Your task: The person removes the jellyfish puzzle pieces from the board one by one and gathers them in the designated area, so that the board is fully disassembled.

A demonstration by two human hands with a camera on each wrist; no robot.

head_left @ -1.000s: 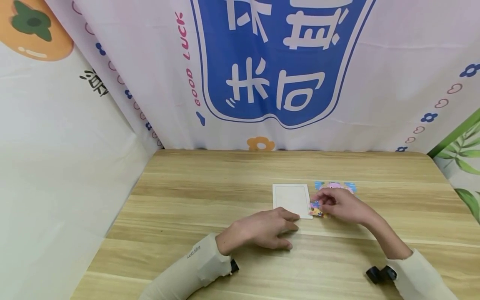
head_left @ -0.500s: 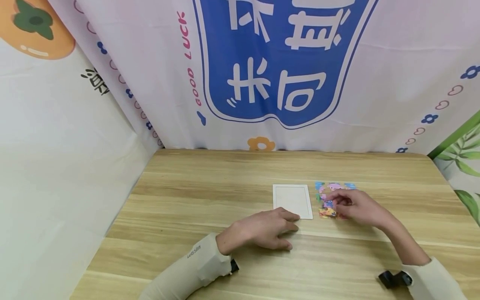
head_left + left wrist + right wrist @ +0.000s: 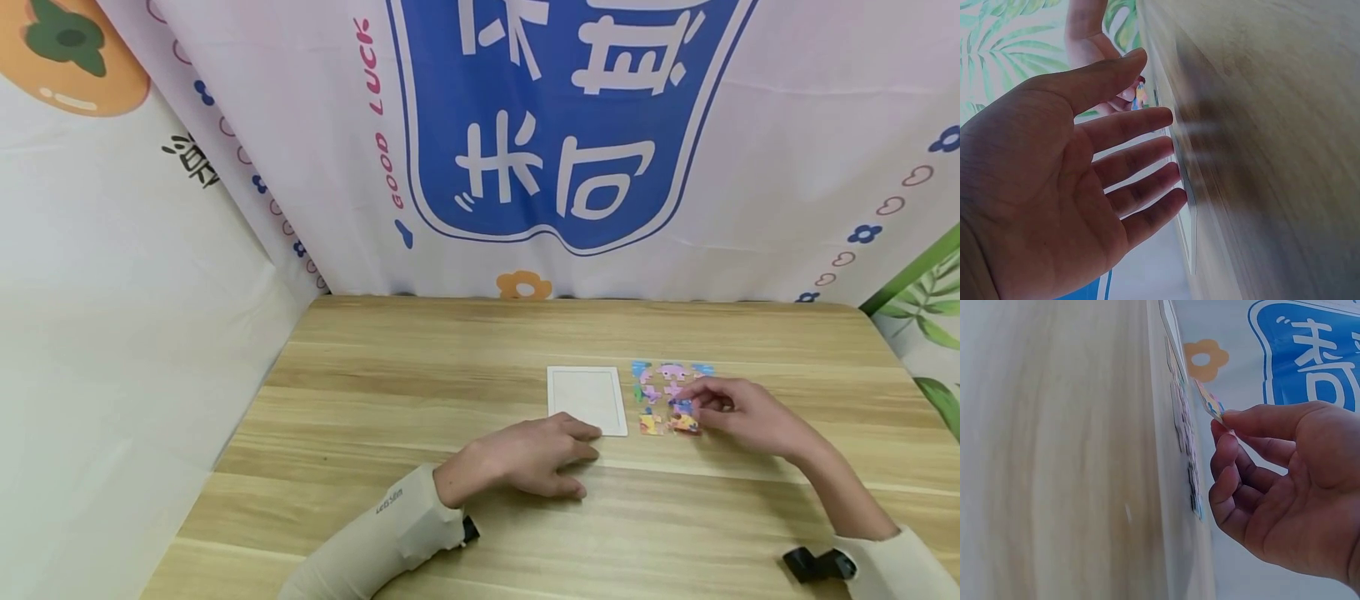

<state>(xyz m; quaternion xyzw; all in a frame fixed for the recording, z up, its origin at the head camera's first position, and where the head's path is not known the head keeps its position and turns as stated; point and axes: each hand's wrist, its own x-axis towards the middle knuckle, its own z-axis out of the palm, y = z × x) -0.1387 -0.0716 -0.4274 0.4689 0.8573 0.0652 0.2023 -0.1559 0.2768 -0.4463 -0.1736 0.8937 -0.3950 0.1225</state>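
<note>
My right hand [image 3: 750,414] pinches a colourful puzzle piece [image 3: 1210,403] between thumb and fingertips, raised over the puzzle in the right wrist view. Below it lie the other puzzle pieces [image 3: 649,423], flat on the table in a loose block with small gaps between them. They show pink, blue and yellow printing. To their left is a white puzzle frame [image 3: 587,398] with a thin inner outline. My left hand [image 3: 542,460] has its fingers spread, with the fingertips at the frame's lower edge. In the left wrist view its palm [image 3: 1054,187] faces the camera and holds nothing.
The wooden table [image 3: 420,358] runs back to a printed curtain [image 3: 315,150] with a blue emblem. A plain white sheet [image 3: 112,333] hangs on the left. Dark wrist cameras [image 3: 817,565] sit at the cuffs.
My right hand has moved right with the pinched piece, from beside the frame to the right part of the puzzle block, uncovering the left pieces. My left hand has stayed at the frame.
</note>
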